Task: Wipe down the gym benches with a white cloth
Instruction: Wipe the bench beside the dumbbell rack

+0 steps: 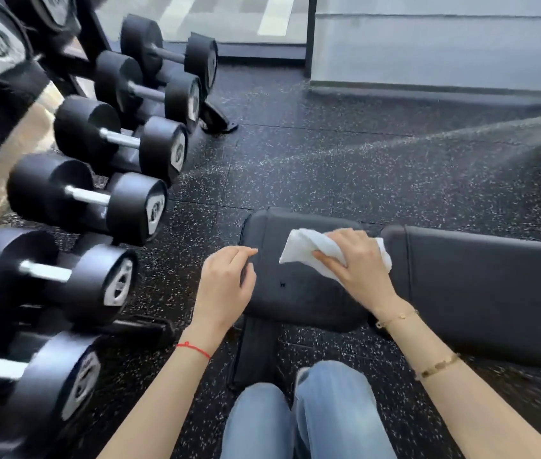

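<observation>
A black padded gym bench lies across the lower middle, with a small seat pad (295, 293) on the left and a long back pad (481, 293) running off to the right. My right hand (358, 263) presses a crumpled white cloth (305, 246) onto the far right part of the seat pad. My left hand (226, 279) rests on the seat pad's left edge, fingers loosely curled and holding nothing. A small dark speck (282, 284) shows on the seat pad between my hands.
A rack of black dumbbells (97, 200) runs along the left side, close to the bench. Speckled black rubber floor (328, 167) stretches ahead to a grey wall (444, 44). My knees in blue jeans (295, 419) are at the bottom.
</observation>
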A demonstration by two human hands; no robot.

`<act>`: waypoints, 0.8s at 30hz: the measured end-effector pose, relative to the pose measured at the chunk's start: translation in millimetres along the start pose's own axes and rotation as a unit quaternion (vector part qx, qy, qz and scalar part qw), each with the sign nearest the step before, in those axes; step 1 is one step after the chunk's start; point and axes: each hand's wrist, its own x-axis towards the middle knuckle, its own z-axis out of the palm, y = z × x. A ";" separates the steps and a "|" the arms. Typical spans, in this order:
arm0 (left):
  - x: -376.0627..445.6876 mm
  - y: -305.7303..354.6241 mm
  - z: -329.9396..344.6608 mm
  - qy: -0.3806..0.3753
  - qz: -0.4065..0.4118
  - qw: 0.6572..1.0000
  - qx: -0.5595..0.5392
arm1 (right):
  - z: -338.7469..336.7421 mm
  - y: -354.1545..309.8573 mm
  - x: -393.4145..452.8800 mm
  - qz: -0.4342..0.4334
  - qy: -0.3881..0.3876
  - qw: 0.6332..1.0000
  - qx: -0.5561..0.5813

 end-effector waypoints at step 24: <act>4.8 -79.6 132.2 0.112 0.037 0.992 -0.055 | 105.3 65.8 -31.6 -0.027 -0.035 0.986 -0.160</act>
